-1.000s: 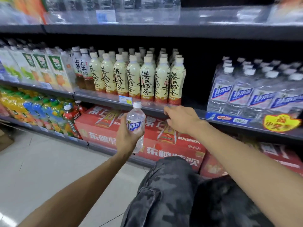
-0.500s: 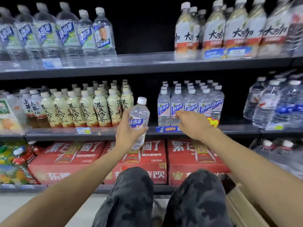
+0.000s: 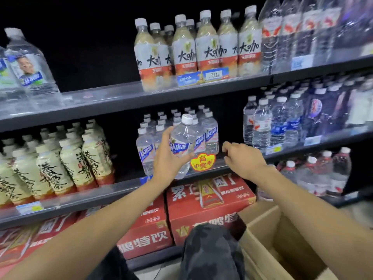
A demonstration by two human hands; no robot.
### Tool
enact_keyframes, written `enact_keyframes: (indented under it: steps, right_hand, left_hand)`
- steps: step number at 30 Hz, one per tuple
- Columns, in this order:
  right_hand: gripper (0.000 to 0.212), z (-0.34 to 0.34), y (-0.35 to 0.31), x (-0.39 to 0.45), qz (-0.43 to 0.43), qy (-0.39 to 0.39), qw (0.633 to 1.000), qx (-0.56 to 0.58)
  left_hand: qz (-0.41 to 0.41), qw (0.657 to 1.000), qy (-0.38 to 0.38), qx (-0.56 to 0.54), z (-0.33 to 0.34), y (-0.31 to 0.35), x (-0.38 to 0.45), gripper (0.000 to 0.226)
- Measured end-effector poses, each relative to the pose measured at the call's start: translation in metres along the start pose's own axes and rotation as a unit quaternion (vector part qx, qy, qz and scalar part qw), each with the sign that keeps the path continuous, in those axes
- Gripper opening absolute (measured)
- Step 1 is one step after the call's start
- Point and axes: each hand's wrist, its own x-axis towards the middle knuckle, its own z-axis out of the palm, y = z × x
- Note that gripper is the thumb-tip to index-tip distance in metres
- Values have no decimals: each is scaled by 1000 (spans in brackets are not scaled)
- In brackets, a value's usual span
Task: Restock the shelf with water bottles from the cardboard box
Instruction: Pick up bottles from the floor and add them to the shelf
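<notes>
Water bottle (image 3: 182,145), centre of frame: clear plastic, glossy, ribbed wall; white ridged plastic cap; glossy blue-and-white film label.
Row of matching bottles (image 3: 210,136) behind it: same clear glossy plastic, white caps.
Shelf (image 3: 113,191), running across centre: dark, matt, looks like painted metal; clear glossy plastic strip along its front edge.
Milk tea bottles (image 3: 68,164), centre left: plastic, cream-coloured, printed wrap with mild sheen.
Red cartons (image 3: 210,209), lower centre: printed card, slightly glossy.
Cardboard box (image 3: 282,245), lower right: plain brown corrugated card, matt, rough cut edges.
Trousers (image 3: 210,251), bottom centre: camouflage cloth, matt weave.
</notes>
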Motion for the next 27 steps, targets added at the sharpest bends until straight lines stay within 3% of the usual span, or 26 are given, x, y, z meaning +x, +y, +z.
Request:
enact_keyframes:
  steps: [12,27]
  right_hand:
    - [25,-8,101,19,90,-21,996,9]
    - [33,33,104,99,91,12,980,178]
  left_hand:
    - [32,996,-71,-54,129,33,74,86]
    - [-33,994,-31,97,193,-18,116,99]
